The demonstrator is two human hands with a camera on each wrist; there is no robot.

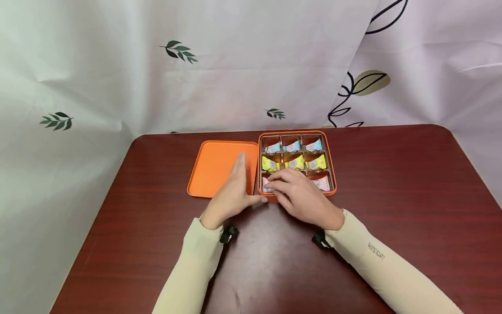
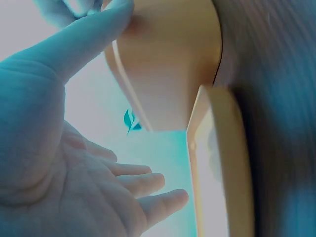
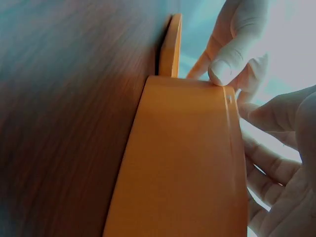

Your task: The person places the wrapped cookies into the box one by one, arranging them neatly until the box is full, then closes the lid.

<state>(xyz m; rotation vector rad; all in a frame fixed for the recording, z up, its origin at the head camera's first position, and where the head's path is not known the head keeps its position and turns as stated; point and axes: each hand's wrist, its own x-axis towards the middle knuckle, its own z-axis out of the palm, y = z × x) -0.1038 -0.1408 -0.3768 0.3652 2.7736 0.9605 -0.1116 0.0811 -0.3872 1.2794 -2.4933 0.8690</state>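
An orange square box (image 1: 332, 174) holds wrapped candies in a divided plastic insert: blue at the back, yellow in the middle row, pink in front. My right hand (image 1: 303, 196) bends its fingers over the front-left compartment, at a pink candy (image 1: 265, 183); whether they pinch it is hidden. It covers the front-middle compartment. My left hand (image 1: 231, 189) is upright with straight fingers, and its thumb (image 2: 94, 37) touches the box's front-left corner. Beyond the left palm lies an orange lid (image 1: 211, 168), inside up. A pink candy (image 1: 322, 183) sits front right.
The box and lid stand side by side near the back edge of a dark red-brown wooden table (image 1: 392, 187). Behind the table hangs a pale curtain (image 1: 235, 78) with leaf prints.
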